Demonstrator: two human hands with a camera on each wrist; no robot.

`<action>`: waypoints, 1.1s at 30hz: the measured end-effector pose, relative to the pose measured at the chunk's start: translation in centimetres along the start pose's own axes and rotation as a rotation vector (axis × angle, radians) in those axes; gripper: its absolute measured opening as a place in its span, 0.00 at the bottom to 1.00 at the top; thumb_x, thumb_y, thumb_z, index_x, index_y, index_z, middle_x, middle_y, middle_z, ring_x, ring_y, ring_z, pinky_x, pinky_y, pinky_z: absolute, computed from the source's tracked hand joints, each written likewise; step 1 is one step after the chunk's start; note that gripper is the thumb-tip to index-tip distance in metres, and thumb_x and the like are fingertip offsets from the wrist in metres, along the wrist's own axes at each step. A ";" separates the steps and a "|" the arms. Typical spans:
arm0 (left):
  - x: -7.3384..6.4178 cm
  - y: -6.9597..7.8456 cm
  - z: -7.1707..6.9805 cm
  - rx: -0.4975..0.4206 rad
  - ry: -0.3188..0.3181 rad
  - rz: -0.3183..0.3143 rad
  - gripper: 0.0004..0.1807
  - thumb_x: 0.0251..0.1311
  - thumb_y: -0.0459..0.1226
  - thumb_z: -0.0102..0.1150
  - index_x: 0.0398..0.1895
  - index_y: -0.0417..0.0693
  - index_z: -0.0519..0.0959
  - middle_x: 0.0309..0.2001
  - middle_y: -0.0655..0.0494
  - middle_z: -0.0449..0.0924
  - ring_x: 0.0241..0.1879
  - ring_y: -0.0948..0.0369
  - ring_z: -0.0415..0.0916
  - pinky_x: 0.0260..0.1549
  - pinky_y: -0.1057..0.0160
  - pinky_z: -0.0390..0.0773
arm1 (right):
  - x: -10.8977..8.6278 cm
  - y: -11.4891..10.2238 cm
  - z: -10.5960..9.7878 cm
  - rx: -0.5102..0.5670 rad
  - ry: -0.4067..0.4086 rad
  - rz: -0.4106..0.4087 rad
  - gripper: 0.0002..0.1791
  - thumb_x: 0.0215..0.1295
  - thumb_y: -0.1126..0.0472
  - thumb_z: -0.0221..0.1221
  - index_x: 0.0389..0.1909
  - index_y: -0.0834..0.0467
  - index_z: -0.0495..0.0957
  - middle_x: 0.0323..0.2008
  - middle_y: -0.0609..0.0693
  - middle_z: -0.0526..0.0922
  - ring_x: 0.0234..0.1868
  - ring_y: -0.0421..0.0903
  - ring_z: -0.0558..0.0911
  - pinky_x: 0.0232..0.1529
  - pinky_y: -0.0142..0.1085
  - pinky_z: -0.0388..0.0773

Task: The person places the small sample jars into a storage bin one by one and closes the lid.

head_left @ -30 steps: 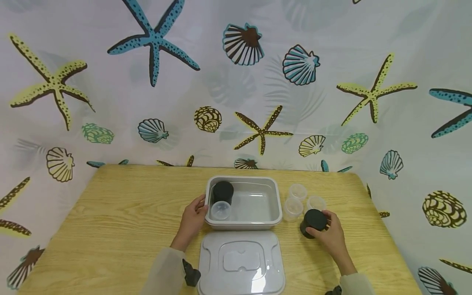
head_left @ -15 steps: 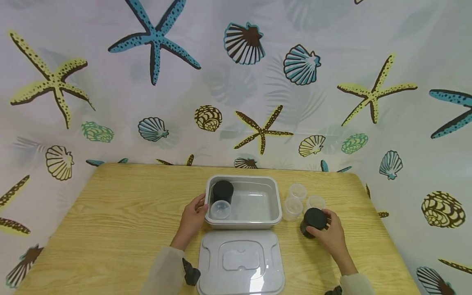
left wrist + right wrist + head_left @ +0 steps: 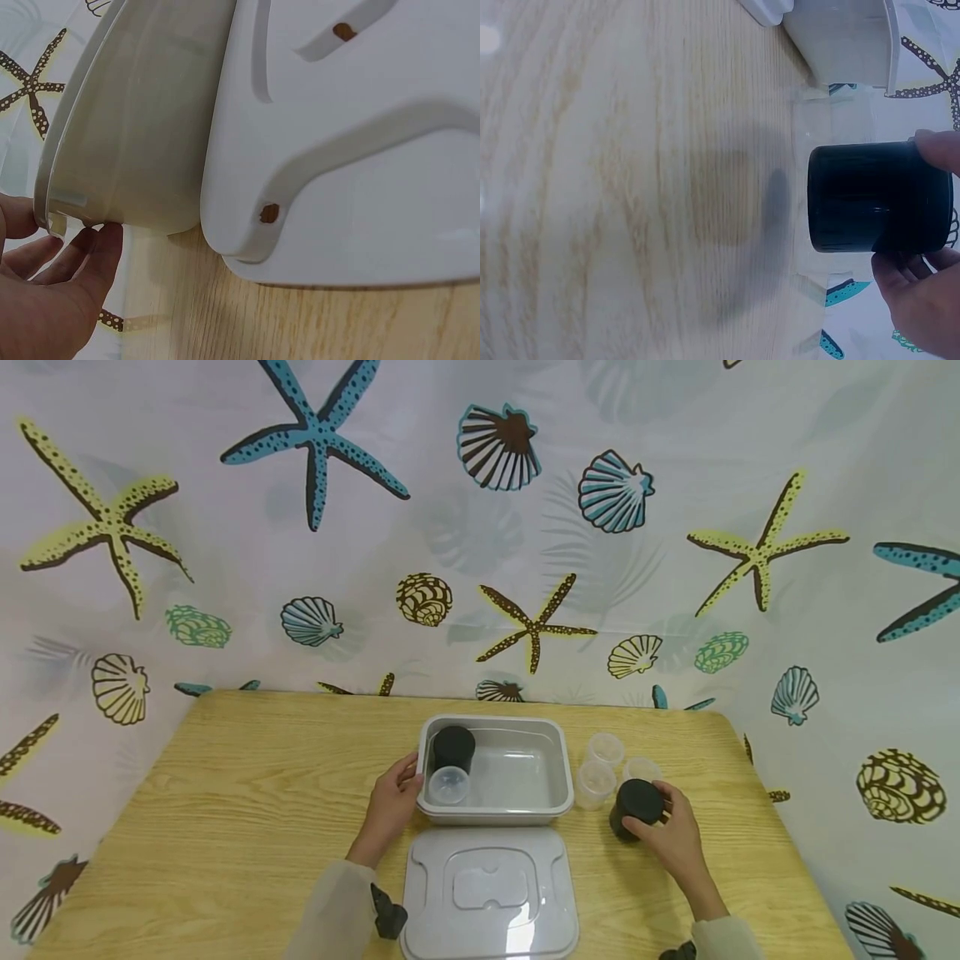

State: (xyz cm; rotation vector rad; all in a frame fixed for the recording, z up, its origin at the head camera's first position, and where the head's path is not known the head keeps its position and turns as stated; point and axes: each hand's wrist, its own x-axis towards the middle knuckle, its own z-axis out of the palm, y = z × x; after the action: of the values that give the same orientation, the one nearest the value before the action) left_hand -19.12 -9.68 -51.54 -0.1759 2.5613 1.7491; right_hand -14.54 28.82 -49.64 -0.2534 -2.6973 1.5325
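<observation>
My right hand [image 3: 672,833] grips a black cylindrical jar [image 3: 877,199] near its top, thumb on one side and fingers on the other. In the right wrist view the jar hangs upright over the table, its shadow on the wood. At the left end of a light grey plastic box [image 3: 558,777], my left hand [image 3: 395,793] holds the rim between thumb and fingers, as the left wrist view shows. Inside the box, along its left side, stand another black jar [image 3: 454,746] and a clear plastic cup [image 3: 448,786] in front of it.
The box's grey lid [image 3: 491,889] lies flat on the wooden table [image 3: 262,793] in front of the box. Right of the box stand clear plastic cups [image 3: 596,781] close together. A curtain [image 3: 352,568] with shells and starfish hangs behind the table.
The black jar in my right hand has risen a little and shifted slightly away from me. My left hand stays on the box rim.
</observation>
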 end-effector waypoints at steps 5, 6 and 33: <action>0.0 0.0 0.0 -0.008 -0.002 0.003 0.25 0.69 0.32 0.46 0.68 0.40 0.63 0.61 0.35 0.71 0.58 0.43 0.72 0.56 0.48 0.74 | -0.1 -0.6 -0.1 -0.002 -0.004 -0.009 0.42 0.55 0.65 0.67 0.68 0.68 0.56 0.63 0.67 0.61 0.62 0.61 0.66 0.65 0.55 0.64; 0.0 0.0 0.0 -0.010 -0.003 0.004 0.25 0.69 0.32 0.46 0.68 0.40 0.63 0.61 0.34 0.71 0.58 0.43 0.72 0.56 0.48 0.74 | -0.2 -0.7 -0.1 -0.001 -0.004 -0.011 0.42 0.55 0.65 0.66 0.68 0.68 0.56 0.63 0.67 0.61 0.62 0.61 0.65 0.65 0.55 0.64; -0.2 0.2 -0.1 -0.018 0.006 -0.002 0.25 0.68 0.32 0.46 0.68 0.39 0.63 0.60 0.35 0.72 0.57 0.43 0.73 0.56 0.48 0.74 | -0.2 -2.7 -0.2 0.020 -0.015 -0.043 0.42 0.55 0.64 0.67 0.67 0.67 0.57 0.63 0.65 0.63 0.62 0.60 0.66 0.65 0.54 0.64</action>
State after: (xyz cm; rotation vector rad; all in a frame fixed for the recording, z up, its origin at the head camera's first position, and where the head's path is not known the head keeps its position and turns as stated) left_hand -18.93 -9.73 -51.30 -0.1851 2.5494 1.7739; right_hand -14.66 27.58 -47.23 -0.1818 -2.6791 1.5549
